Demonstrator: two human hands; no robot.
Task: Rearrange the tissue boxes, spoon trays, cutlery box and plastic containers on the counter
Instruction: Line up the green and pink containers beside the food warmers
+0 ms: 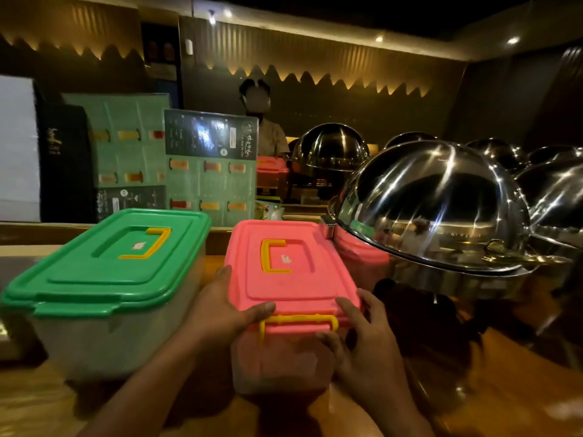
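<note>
A pink-lidded plastic container [284,279] with yellow handle and latch sits closed at near centre; a larger green-lidded container [104,279] stands closed just left.

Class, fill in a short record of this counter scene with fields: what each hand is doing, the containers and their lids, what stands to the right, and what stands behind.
left hand: left hand grips the near left corner of the pink-lidded container
right hand: right hand holds its near right corner
second container: green-lidded container, left of the pink one, apart from it
lids: both closed, each with a yellow handle
right side: steel dome cover, close beside the pink one
behind: menu boards standing upright
surface: wooden counter
</note>
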